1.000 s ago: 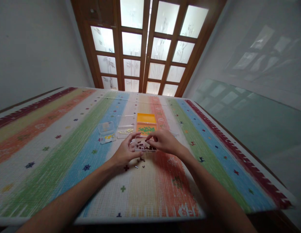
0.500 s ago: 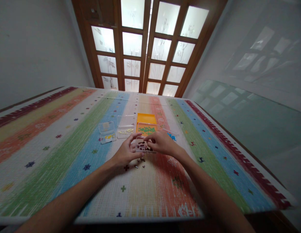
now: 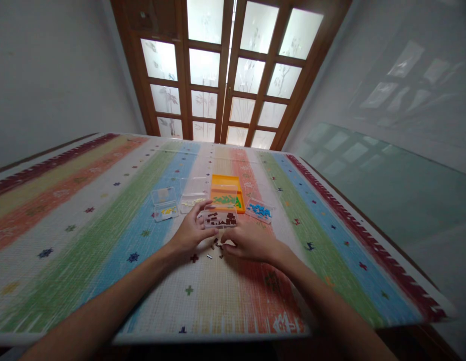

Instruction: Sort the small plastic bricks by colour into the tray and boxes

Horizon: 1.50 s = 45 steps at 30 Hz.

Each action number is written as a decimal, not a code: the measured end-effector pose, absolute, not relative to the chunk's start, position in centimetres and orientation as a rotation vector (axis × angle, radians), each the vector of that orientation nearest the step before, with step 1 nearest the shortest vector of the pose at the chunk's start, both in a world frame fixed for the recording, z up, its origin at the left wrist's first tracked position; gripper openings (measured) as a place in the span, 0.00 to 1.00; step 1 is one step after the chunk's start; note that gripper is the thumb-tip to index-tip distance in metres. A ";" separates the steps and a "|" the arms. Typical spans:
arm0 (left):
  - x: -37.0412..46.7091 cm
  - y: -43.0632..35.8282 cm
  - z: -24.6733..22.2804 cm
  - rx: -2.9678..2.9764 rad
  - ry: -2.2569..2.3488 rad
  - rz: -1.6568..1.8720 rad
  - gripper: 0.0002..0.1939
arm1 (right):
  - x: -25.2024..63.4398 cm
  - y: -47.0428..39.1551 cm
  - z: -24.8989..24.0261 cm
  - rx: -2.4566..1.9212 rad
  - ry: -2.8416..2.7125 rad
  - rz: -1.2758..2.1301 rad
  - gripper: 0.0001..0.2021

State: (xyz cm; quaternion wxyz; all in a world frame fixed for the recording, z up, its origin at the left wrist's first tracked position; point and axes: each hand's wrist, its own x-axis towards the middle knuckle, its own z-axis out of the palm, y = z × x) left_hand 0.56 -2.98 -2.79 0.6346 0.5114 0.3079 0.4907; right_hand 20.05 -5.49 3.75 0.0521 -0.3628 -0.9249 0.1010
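My left hand [image 3: 193, 229] is closed on the left end of a small clear plastic box [image 3: 206, 224], thumb in front and fingers behind. Dark brown toy-brick-like pieces [image 3: 218, 219] lie inside it. Just in front of the box, several loose brown pieces [image 3: 216, 245] are scattered on the cloth, along with a small silvery piece [image 3: 209, 256]. Over these loose pieces is my right hand [image 3: 253, 241], its fingers curled and a gap showing between thumb and forefinger. I see nothing held in it, though its far fingers are hidden.
Behind stands a yellow tray [image 3: 225, 179] with green pieces [image 3: 227, 199] in a clear box. Blue pieces [image 3: 260, 209] fill a clear box at right. Open clear boxes at left hold cream pieces [image 3: 193, 202] and yellow pieces [image 3: 168, 210]. A striped cloth [image 3: 150, 281] covers the table.
My right hand has left the inside of the brown-piece box and come down toward me, to the loose pieces. The box and left hand have shifted slightly left, and the blue pieces are uncovered.
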 end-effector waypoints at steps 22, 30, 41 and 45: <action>0.5 -3.1 -2.2 1.193 0.777 1.189 0.38 | 18.2 -5.8 1.5 -1.382 -2.710 0.394 0.08; 0.6 -3.2 -2.2 1.192 0.729 1.201 0.37 | 18.5 -6.0 1.0 -1.369 -2.670 0.451 0.08; 0.4 -2.8 -2.0 1.188 0.770 1.208 0.37 | 19.7 -5.3 1.3 -1.190 -2.640 0.538 0.13; 0.3 -2.8 -2.1 1.184 0.762 1.212 0.37 | 20.0 -5.0 0.4 -1.191 -2.645 0.529 0.12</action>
